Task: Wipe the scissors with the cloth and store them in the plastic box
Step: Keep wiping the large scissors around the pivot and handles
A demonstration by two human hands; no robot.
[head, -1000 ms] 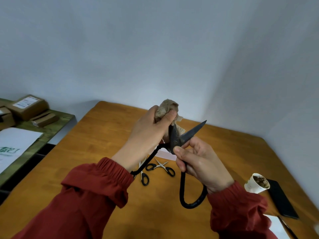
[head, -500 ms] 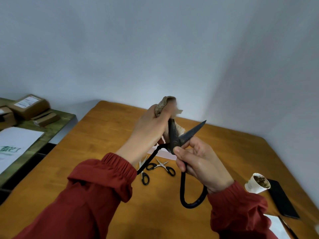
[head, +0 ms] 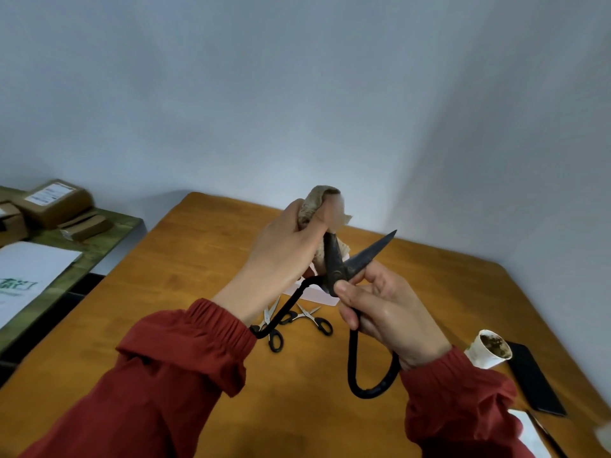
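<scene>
In the middle of the frame, our left hand [head: 284,252] is curled tight round the cloth [head: 317,200] and pinches it over the top of one blade of the big black scissors [head: 334,262]. Our right hand [head: 386,312] grips the scissors just below where the blades cross, with the thumb in front and the fingers wrapped round one long handle. The blades stand wide apart, and the bare one points to the upper right. The scissors are up in the air over the wooden table [head: 198,259], not lying on it.

Here is what could go wrong, we think. The other handle hangs loose near our left sleeve [head: 185,345]. If it swings or snags there, the blades could snap shut on our left fingers. If the cloth slips off the tip, our fingers could slide onto the sharp edge.

If we drop the scissors, they would land on the two small scissors [head: 310,317] lying just under our hands. At the lower right, a paper cup [head: 489,350] with brown stuff sits near our right arm, and a bump could spill it.

A pale thing [head: 317,295] peeks out behind our hands. We cannot tell if it is the plastic box.
</scene>
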